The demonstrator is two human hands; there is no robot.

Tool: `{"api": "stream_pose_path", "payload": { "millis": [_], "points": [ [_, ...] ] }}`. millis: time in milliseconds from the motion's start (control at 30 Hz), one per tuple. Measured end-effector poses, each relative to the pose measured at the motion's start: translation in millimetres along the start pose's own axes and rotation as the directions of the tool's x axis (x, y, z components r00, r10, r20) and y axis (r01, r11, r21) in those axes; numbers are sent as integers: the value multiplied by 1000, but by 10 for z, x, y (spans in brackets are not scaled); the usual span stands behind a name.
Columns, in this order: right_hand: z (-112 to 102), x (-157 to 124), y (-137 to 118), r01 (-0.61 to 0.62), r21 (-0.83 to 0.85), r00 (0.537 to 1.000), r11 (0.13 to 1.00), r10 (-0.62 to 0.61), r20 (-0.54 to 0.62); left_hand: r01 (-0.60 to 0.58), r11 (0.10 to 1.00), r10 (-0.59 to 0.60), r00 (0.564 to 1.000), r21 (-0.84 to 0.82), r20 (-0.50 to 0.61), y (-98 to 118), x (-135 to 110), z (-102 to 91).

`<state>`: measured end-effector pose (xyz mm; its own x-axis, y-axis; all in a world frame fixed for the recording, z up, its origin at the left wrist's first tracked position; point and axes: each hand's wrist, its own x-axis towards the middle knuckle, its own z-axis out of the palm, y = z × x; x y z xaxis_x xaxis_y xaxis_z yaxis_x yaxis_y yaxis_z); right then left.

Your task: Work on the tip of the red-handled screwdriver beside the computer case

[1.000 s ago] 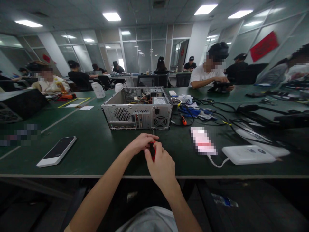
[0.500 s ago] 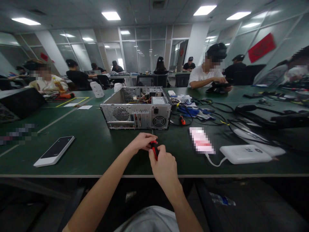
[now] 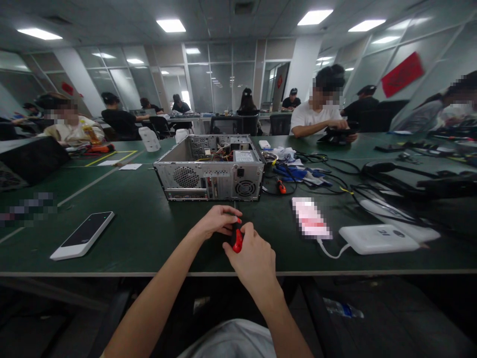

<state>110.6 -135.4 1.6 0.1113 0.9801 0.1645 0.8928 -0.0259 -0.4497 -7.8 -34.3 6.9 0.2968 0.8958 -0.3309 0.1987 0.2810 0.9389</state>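
Observation:
Both my hands meet over the near edge of the green table point(image 3: 149, 233). My right hand point(image 3: 253, 258) is closed around the red and black handle of a screwdriver point(image 3: 237, 239). My left hand point(image 3: 216, 221) pinches the upper end of the same tool with its fingertips. An open silver computer case point(image 3: 210, 174) lies on its side just beyond my hands, its rear panel with fan grille facing me.
A white-edged phone point(image 3: 82, 234) lies at the left. A white power bank point(image 3: 378, 238) with a cable sits at the right, with black cables point(image 3: 346, 184), blue items and a small orange tool point(image 3: 281, 186) behind it. Other people sit at tables beyond.
My hands have stayed in place while turning the screwdriver slightly; more of its red handle shows now. The view has shifted slightly.

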Motion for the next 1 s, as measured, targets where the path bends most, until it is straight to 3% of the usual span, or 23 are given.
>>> {"api": "stream_pose_path", "payload": {
  "millis": [200, 367, 533, 700, 800, 900, 1000],
  "points": [
    [66, 71, -29, 2, -49, 999, 999, 1, 54, -77, 986, 93, 990, 148, -106, -19, 44, 12],
    [89, 156, 2, -22, -22, 996, 1000, 23, 84, -142, 964, 171, 979, 225, -112, -77, 115, -14],
    [79, 44, -6, -7, 62, 1000, 998, 8, -26, -187, 939, 234, 963, 288, -137, -160, 198, -10],
    [102, -9, -8, 1, 50, 1000, 999, -1, -1, -186, 936, 239, 959, 298, -155, -172, 193, 22],
    [93, 3, -13, -10, 51, 1000, 999, 10, 9, -171, 954, 204, 972, 247, -116, -106, 134, 26],
    [66, 3, -27, -27, 33, 999, 999, 26, 47, -45, 986, 48, 999, 158, -18, -36, 83, 24],
    [42, -5, -30, -37, 4, 997, 999, 36, 63, 4, 993, -13, 997, 116, 80, -8, 61, 16]
  ]
}}
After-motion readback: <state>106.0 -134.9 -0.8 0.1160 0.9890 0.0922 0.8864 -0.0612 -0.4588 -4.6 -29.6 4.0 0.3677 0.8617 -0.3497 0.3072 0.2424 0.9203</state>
